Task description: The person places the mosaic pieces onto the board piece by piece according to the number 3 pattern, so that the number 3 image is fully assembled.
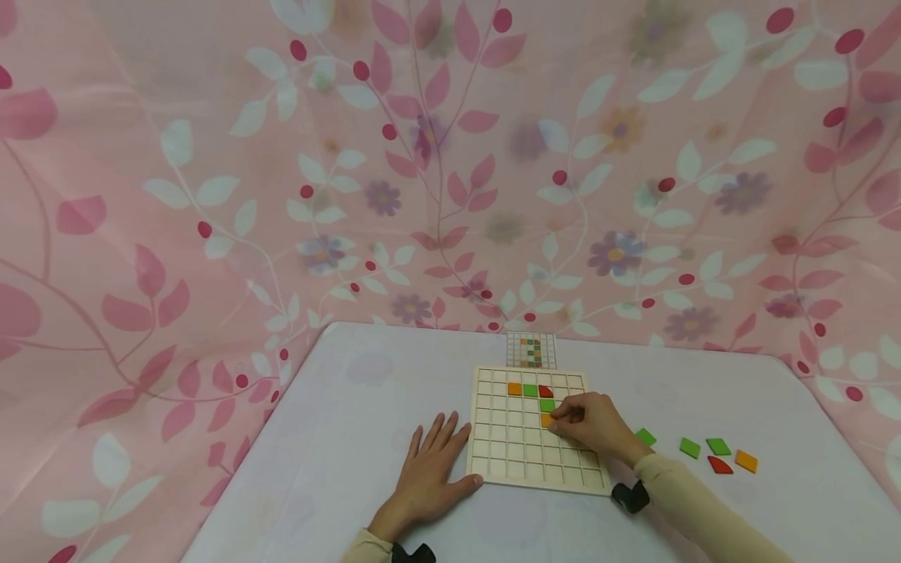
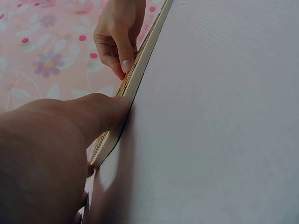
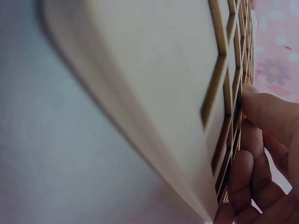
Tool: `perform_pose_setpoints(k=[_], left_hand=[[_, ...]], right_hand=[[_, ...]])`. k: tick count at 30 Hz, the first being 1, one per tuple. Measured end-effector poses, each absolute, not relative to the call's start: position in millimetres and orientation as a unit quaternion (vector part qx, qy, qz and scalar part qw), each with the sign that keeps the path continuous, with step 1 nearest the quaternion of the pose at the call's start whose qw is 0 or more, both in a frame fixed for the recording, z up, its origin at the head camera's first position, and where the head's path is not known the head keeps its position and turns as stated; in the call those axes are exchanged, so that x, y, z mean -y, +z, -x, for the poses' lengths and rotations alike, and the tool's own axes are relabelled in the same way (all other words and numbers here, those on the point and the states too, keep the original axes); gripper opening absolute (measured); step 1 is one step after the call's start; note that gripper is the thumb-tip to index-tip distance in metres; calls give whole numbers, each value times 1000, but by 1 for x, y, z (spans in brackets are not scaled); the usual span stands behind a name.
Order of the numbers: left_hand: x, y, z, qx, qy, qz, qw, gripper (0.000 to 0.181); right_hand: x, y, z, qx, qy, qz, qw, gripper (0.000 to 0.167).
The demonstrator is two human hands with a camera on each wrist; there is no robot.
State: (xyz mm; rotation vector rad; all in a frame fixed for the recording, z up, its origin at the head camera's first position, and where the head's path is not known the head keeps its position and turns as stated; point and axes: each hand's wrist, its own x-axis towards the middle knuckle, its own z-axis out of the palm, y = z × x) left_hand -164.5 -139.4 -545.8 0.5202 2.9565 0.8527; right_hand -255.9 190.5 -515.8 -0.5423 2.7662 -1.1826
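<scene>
A pale wooden grid board point(image 1: 507, 450) lies on the table. Along one of its upper rows sit an orange square tile point(image 1: 515, 389), a green tile point(image 1: 531, 390) and a red tile point(image 1: 545, 391) with a curved edge; another green tile point(image 1: 547, 405) is below the red one. Under that, my right hand point(image 1: 594, 422) pinches an orange tile point(image 1: 545, 421) at its cell with thumb and fingertips. My left hand point(image 1: 432, 473) lies spread at the board's left side, its thumb touching the lower left corner. The left wrist view shows that thumb point(image 2: 105, 109) against the board's edge.
A small pattern card point(image 1: 531, 350) with coloured cells stands behind the board. To the right lie loose green tiles point(image 1: 690, 447), a red curved tile point(image 1: 719, 464) and an orange tile point(image 1: 747, 461). One green tile point(image 1: 645, 436) is beside my right wrist. A floral curtain point(image 1: 450, 195) hangs behind the table.
</scene>
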Motion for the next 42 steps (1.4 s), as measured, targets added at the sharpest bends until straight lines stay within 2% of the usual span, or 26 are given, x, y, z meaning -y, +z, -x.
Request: perform_pose_setpoints(k=[10, 19, 25, 32, 38, 42], left_hand=[[140, -547, 164, -947, 273, -166, 9, 82], [140, -547, 164, -946, 276, -168, 12, 82], [139, -545, 164, -945, 281, -164, 18, 82], [137, -544, 166, -949, 269, -162, 15, 82], [137, -545, 166, -951, 262, -160, 13, 82], [138, -547, 165, -952, 263, -159, 17, 83]], right_hand=[[-190, -521, 253, -895, -402, 192, 28, 10], [-194, -523, 256, -899, -400, 173, 51, 19], [-204, -518, 256, -894, -412, 171, 32, 19], [-229, -508, 249, -914, -373, 157, -11, 15], [-262, -507, 241, -936, -322, 143, -19, 18], [-287, -506, 234, -949, -278, 140, -47, 22]])
